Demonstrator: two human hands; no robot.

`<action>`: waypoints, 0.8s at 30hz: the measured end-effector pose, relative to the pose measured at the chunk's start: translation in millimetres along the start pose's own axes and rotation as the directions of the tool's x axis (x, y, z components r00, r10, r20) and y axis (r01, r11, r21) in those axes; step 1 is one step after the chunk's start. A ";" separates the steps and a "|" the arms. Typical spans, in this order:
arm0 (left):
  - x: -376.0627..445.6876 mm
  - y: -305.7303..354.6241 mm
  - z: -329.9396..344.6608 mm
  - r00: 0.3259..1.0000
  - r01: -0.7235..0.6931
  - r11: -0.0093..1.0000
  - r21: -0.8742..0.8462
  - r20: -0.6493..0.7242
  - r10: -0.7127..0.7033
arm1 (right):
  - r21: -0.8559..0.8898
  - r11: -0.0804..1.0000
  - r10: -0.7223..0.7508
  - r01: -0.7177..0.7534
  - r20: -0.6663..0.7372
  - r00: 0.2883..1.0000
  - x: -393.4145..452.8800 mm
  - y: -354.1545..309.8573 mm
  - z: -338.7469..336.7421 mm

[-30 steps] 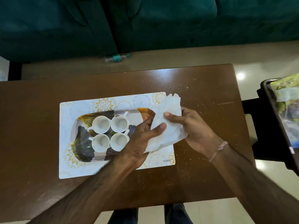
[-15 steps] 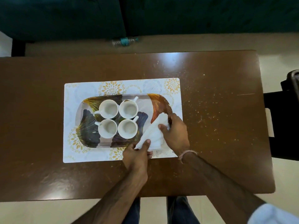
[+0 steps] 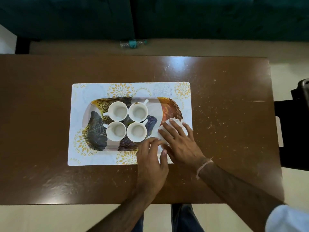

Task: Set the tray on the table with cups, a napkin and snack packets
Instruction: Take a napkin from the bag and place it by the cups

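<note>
A leaf-patterned tray [image 3: 94, 138] lies on a white and yellow placemat [image 3: 83, 92] on the brown table [image 3: 41, 114]. Several white cups [image 3: 117, 111] stand together in the tray's left and middle part. A white napkin [image 3: 175, 121] lies on the tray's near right corner and is mostly hidden. My right hand [image 3: 178, 141] rests flat on it with the fingers spread. My left hand [image 3: 150, 158] pinches the napkin's near left edge beside the nearest cup. No snack packets are in view.
A plastic water bottle [image 3: 133, 44] lies on the floor beyond the table, in front of a dark green sofa [image 3: 200, 17]. A black stand [image 3: 291, 134] with a dark tray edge [image 3: 305, 91] sits off the table's right side.
The napkin came down from in front of me onto the tray's right corner. My right hand went from gripping it to lying flat on it, and my left hand moved to its near edge.
</note>
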State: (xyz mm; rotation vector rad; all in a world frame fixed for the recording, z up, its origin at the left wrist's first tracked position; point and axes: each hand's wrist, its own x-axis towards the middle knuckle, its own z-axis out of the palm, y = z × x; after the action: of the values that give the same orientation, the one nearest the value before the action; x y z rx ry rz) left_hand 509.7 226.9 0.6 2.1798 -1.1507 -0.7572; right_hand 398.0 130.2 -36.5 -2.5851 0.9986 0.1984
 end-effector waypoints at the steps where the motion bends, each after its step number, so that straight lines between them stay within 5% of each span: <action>1: 3.0 -3.6 2.9 0.997 0.005 0.999 0.044 0.077 -0.008 | -0.017 1.000 -0.010 0.010 0.035 0.999 -0.1 2.4 2.7; 5: 10.1 -10.7 6.6 0.964 0.056 0.987 0.149 0.248 -0.092 | -0.017 1.000 0.004 -0.002 0.082 0.997 1.3 5.1 5.3; 12: 22.8 15.5 6.1 0.983 0.081 0.987 0.136 0.153 -0.102 | 0.131 0.984 0.118 -0.118 0.009 0.993 -0.1 16.3 -24.4; 19: 46.5 100.2 23.7 0.972 0.059 0.993 0.106 0.219 -0.082 | 0.259 0.926 0.307 -0.273 -0.100 0.946 -26.7 77.0 -76.7; 24: 56.6 195.4 77.5 0.928 -0.063 0.997 0.048 0.370 0.041 | 0.278 0.857 0.493 -0.435 -0.192 0.849 -82.2 158.1 -114.0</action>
State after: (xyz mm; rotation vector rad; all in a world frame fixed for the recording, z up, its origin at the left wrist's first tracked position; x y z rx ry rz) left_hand 377.1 69.0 70.3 2.0982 -1.4242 -1.1597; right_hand 230.9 29.6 45.6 -2.1564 1.6411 -0.1309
